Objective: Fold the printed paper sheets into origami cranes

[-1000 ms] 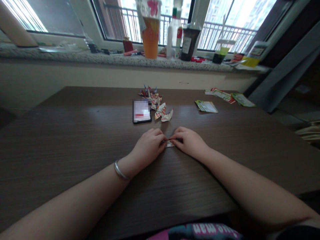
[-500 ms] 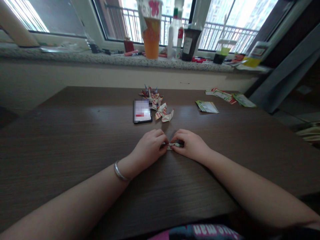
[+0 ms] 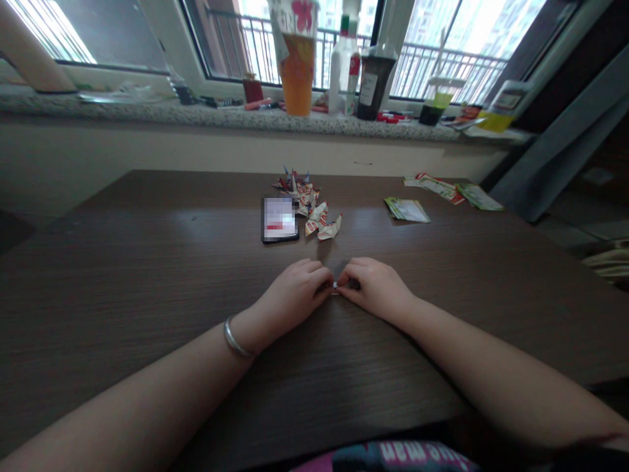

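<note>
Between my fingertips is a small strip of folded paper point(image 3: 335, 286), pale and mostly hidden by the fingers. My left hand point(image 3: 301, 288), with a silver bangle point(image 3: 234, 337) at its wrist, pinches the strip's left end. From the other side, my right hand point(image 3: 373, 285) pinches the right end, its fingers almost meeting the left ones. Both hands rest low over the brown table point(image 3: 196, 288). Just beyond them lie several folded paper pieces point(image 3: 317, 218) with red print, in a loose pile beside a dark-edged phone-like device point(image 3: 280, 219) whose screen is blurred.
A stack of printed green-and-white papers point(image 3: 407, 210) lies at the right, with more printed strips point(image 3: 439, 188) behind it. Along the stone windowsill point(image 3: 196, 118) stand a tall cup of orange drink point(image 3: 297, 75), a dark bottle point(image 3: 376, 85) and other small items.
My fingertips have come closer together, and less of the paper strip shows between them. Both hands have shifted very slightly towards me. The other things have stayed put.
</note>
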`<state>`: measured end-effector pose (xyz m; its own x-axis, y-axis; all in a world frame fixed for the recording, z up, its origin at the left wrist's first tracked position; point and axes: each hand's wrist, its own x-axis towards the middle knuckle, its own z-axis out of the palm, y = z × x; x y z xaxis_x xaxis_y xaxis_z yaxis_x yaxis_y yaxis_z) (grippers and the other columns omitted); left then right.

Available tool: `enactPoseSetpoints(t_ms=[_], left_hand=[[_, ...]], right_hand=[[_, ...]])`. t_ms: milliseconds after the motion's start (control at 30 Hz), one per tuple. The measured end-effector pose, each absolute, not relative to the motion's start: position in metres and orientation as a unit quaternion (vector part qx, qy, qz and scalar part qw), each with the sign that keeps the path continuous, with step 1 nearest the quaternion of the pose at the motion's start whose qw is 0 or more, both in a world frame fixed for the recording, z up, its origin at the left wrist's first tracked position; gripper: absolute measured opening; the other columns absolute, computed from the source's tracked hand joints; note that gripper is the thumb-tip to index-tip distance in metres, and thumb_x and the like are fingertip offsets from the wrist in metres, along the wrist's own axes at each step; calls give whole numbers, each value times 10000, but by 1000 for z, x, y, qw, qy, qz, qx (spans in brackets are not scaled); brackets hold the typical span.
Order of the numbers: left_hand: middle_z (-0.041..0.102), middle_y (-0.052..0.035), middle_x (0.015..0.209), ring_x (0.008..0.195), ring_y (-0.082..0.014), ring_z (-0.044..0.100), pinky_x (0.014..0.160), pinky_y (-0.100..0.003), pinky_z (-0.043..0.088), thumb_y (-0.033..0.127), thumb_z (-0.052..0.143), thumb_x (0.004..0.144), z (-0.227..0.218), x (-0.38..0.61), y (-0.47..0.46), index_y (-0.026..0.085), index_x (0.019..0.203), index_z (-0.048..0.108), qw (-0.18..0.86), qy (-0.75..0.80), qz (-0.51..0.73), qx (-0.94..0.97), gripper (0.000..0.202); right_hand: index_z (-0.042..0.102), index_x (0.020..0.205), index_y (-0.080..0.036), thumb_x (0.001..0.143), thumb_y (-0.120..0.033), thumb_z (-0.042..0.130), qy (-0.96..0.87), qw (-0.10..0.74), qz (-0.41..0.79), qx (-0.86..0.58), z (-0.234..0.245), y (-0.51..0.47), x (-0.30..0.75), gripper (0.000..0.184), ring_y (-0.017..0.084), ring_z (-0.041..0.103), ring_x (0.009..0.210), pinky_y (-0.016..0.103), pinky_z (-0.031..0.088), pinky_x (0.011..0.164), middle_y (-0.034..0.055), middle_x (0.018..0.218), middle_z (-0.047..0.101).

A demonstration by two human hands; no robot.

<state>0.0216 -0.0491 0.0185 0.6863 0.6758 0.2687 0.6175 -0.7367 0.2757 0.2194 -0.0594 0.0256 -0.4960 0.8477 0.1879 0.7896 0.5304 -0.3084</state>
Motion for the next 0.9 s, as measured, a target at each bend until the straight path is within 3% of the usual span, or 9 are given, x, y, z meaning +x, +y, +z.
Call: enactPoseSetpoints(t_ms=[200,500,900], left_hand=[[610,-48,841,815,-185,552,763,-316,458,188,547,888,16,21,-48,159,840,618,74,355,174,916,91],[577,-37,813,785,-174,531,716,-290,449,156,553,857,19,21,-49,159,783,575,70,359,175,914,77],[622,-27,829,806,-176,563,739,-296,453,147,563,865,15,17,-45,178,890,605,101,376,191,901,58]], right_hand=[[648,891,-202,821,-257,636,-873,145,109,-453,29,-61,223,89,160,575,769,267,401,690,21,820,639],[641,828,-187,858,-232,580,-883,122,88,-445,28,-59,222,82,162,582,768,265,406,692,34,819,641],[611,923,-196,858,-192,558,-893,131,76,-423,26,-58,228,83,170,576,782,277,412,715,30,833,643]])
